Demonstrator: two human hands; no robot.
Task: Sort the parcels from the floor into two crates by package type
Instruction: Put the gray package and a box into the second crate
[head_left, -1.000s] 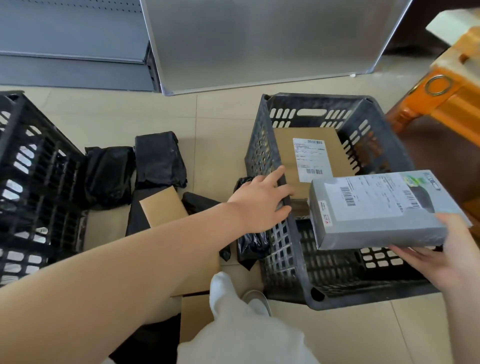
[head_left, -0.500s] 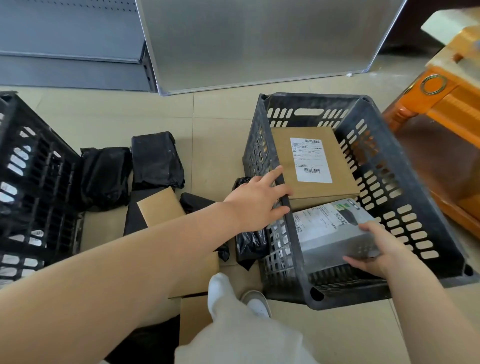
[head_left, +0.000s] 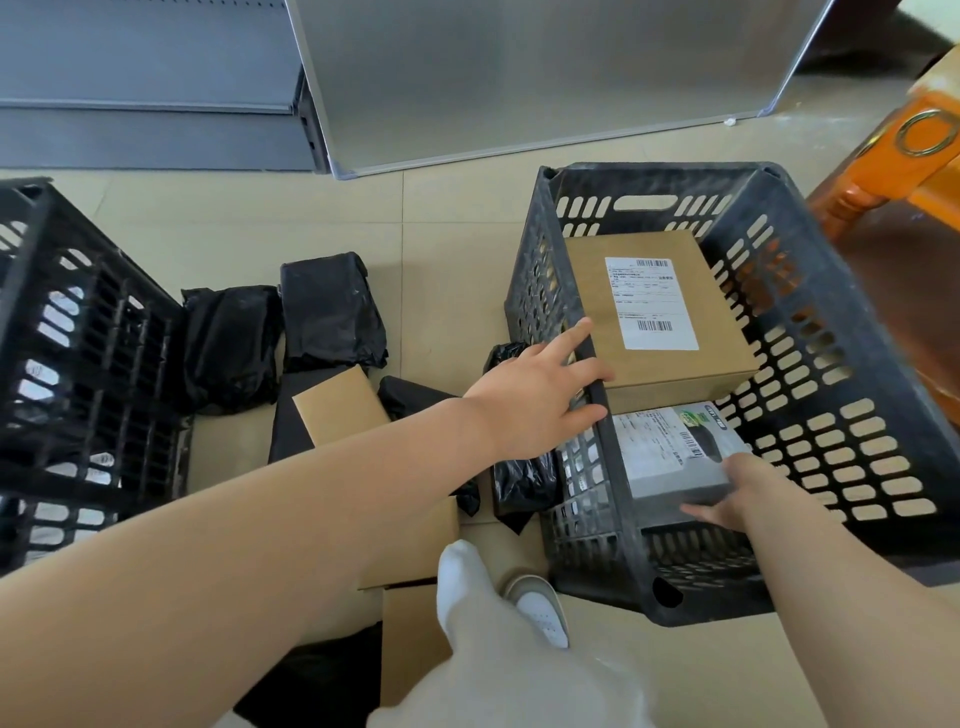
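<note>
A black slatted crate (head_left: 831, 322) stands on the floor at the right. Inside it lies a brown cardboard box (head_left: 587, 291) with a white label, and in front of that a grey box (head_left: 660, 457) with a label. My right hand (head_left: 727, 499) is down in the crate, gripping the grey box's near edge. My left hand (head_left: 540, 395) grips the crate's left rim. A second black crate (head_left: 78, 364) stands at the left. Between the crates lie black plastic bags (head_left: 327, 306) and brown boxes (head_left: 340, 410) on the floor.
A metal panel (head_left: 519, 78) leans at the back and grey shelving (head_left: 145, 83) stands at the back left. Orange wooden furniture (head_left: 904, 171) is close to the right crate. My leg and white shoe (head_left: 540, 613) are at the bottom, beside the crate's near corner.
My right hand carried the grey box from above the crate's front rim down into the crate, setting it in front of the brown box. My left hand stayed on the rim.
</note>
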